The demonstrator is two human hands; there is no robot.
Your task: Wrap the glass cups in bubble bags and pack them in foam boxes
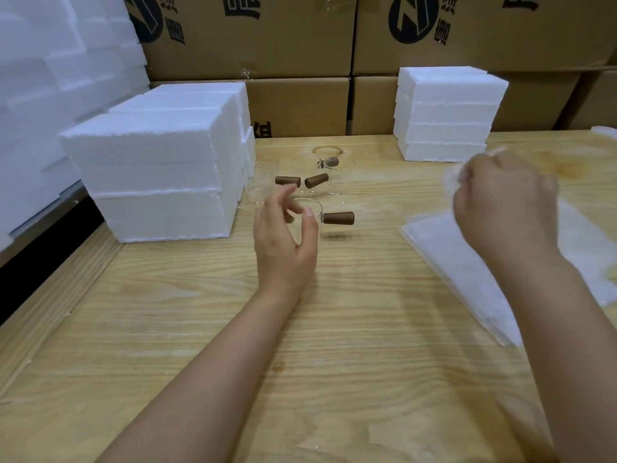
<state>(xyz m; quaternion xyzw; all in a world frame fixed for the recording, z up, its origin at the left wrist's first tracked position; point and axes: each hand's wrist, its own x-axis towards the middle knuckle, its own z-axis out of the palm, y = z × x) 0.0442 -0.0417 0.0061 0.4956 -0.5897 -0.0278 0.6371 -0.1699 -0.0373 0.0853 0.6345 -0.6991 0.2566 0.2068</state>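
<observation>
Cartons [300, 38] in cropped black print, brown-handled glass cup [319, 212], left hand [283, 242] spread beside it, right hand [500, 202] gripping bubble bag [450, 178].

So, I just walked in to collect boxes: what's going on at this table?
A person is packing here. The left hand reaches round the nearest cup on the wooden table; a firm grip is not evident yet. The right hand grips a bubble bag above the bag stack. More cups wait behind, beside stacked foam boxes. None looks wrapped.
</observation>
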